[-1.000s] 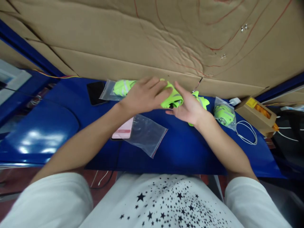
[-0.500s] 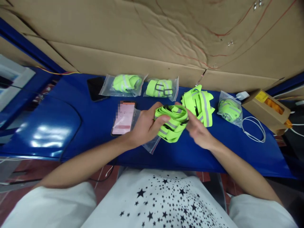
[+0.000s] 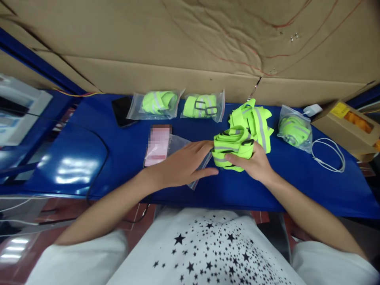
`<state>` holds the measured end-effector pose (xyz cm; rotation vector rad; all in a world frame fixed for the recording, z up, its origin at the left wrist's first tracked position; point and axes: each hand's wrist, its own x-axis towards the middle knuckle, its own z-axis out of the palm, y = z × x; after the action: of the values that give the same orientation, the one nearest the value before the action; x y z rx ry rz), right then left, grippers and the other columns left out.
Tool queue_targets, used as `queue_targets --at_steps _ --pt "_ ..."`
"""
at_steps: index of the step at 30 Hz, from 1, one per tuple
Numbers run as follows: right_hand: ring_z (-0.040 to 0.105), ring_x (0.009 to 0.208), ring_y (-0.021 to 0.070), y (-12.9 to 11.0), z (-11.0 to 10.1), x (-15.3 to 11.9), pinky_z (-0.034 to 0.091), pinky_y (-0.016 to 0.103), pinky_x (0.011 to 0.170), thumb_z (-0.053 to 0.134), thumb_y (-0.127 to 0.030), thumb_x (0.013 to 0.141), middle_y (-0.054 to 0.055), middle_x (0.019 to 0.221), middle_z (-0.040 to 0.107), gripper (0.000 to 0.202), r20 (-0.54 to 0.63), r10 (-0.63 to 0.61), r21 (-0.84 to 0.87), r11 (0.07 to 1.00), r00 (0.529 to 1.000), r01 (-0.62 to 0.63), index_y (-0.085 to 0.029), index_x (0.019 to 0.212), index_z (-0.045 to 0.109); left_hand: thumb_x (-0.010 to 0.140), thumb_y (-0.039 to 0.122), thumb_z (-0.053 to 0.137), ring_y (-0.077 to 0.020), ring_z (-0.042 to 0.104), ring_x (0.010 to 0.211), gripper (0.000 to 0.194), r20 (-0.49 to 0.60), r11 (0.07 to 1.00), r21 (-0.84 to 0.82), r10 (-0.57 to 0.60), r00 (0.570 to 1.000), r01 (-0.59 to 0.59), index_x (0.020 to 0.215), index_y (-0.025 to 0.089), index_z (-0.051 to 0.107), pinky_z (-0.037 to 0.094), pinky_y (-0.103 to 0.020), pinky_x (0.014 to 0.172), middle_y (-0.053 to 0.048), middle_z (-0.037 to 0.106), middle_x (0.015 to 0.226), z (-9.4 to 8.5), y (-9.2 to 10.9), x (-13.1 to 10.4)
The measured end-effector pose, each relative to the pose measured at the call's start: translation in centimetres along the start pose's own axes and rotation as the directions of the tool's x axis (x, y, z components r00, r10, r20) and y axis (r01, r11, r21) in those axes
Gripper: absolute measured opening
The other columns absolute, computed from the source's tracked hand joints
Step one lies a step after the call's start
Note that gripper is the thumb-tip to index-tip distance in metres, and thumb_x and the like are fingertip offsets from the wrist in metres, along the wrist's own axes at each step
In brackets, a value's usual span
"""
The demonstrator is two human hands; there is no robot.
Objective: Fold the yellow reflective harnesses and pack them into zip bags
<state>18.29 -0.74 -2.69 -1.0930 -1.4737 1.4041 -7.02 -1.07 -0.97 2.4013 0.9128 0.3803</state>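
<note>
A rolled bundle of neon-green reflective strap [image 3: 233,148] with grey stripes is in my right hand [image 3: 258,164], thumb in front and fingers behind. My left hand [image 3: 190,164] is at the bundle's left side, thumb stretched out below and fingers straight; the fingertips reach its edge. Under my left hand lies a clear zip bag [image 3: 176,144], partly hidden by the hand. Just behind the bundle is a loose heap of the same green strap [image 3: 258,122].
Bagged green straps [image 3: 158,103], [image 3: 200,106] and a third bag [image 3: 293,130] lie along the back. A lit phone [image 3: 158,146] and a dark phone [image 3: 121,111] are on the blue table [image 3: 118,174]. A white cable [image 3: 328,154] and cardboard box [image 3: 350,122] stand right.
The strap bundle has shifted right and is now gripped by my right hand. My left hand has loosened from it, its thumb moving off the front. The view has shifted slightly.
</note>
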Motion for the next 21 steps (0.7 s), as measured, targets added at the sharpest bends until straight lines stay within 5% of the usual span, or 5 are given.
queue_targets --at_steps 4,9,16,21 --pt "0.074 0.112 0.0309 1.1 -3.0 0.6 0.061 0.048 0.1 0.093 -0.036 0.068 0.004 0.122 0.078 0.054 -0.112 0.14 0.072 0.989 0.984 -0.133 -0.028 0.118 0.074 0.076 0.063 0.085 -0.0379 0.018 0.162 0.118 0.245 0.967 0.244 0.017 0.969 -0.079 0.168 0.035 0.016 0.017 -0.063 0.129 -0.013 0.021 0.175 -1.2 -1.9 -1.5" --pt "0.078 0.102 0.033 2.0 -4.3 0.3 0.065 0.045 0.086 0.092 -0.035 0.067 0.006 0.111 0.081 0.044 -0.015 0.293 0.266 0.923 0.956 -0.279 -0.024 0.108 0.08 0.077 0.064 0.083 -0.0387 0.029 0.159 0.115 0.304 0.955 0.282 0.001 0.953 -0.091 0.168 0.032 0.021 0.016 -0.066 0.128 -0.017 0.032 0.171 -0.1 -2.8 -0.1" --pt "0.078 0.1 0.0282 1.0 -4.8 0.1 0.065 0.041 0.088 0.089 -0.031 0.074 0.003 0.111 0.081 0.037 0.032 0.253 0.228 0.94 0.967 -0.253 -0.027 0.11 0.081 0.082 0.076 0.07 -0.0394 0.048 0.146 0.109 -0.015 0.944 0.329 0.036 0.999 -0.029 0.165 0.022 0.025 0.016 -0.067 0.128 -0.022 0.052 0.156 1.6 -0.7 2.6" --pt "0.077 0.101 0.0245 0.1 -5.5 0.1 0.063 0.035 0.088 0.088 -0.039 0.075 0.001 0.111 0.081 0.041 0.323 0.305 -0.061 0.951 0.896 -0.302 -0.029 0.115 0.08 0.075 0.078 0.075 -0.0393 0.053 0.14 0.127 -0.163 0.949 0.314 0.076 0.984 -0.021 0.168 0.021 0.011 0.023 -0.064 0.126 -0.023 0.056 0.15 2.2 -0.6 3.1"
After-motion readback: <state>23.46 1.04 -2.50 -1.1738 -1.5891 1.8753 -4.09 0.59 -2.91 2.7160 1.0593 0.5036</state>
